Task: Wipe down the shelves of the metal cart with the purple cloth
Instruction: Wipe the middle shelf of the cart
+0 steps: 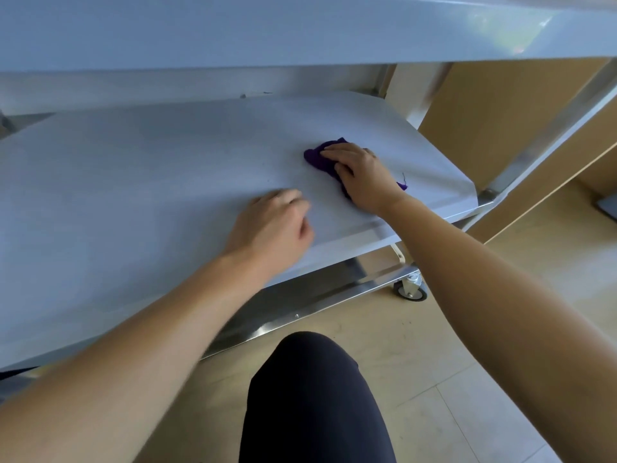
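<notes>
The right hand (359, 177) lay palm down on the purple cloth (322, 161), fingers spread and pressing it flat against the middle shelf (150, 168) of the metal cart (334, 31); whether the fingers curled around any of the fabric could not be told. The cloth was bunched under the palm, on the right part of the shelf, nearer its front edge than its back, with dark folds showing on the far left of the hand and a small corner with a loose thread sticking out on the right. The left hand (272, 225) rested on the same shelf, just to the near left of the right one, apart from the cloth, holding nothing, its fingers loosely bent and somewhat blurred. Both bare forearms reached in from the near side.

Above, the top shelf (267, 28) overhung the far part of the scene. Below the front edge, a shiny lower rail (317, 295) ran to a caster wheel (410, 289) on the tan tiled floor (450, 379). A dark-clad knee (310, 396) filled the near centre. Tan panels (494, 108) stood at the far right behind the cart's slanted metal post (551, 128).
</notes>
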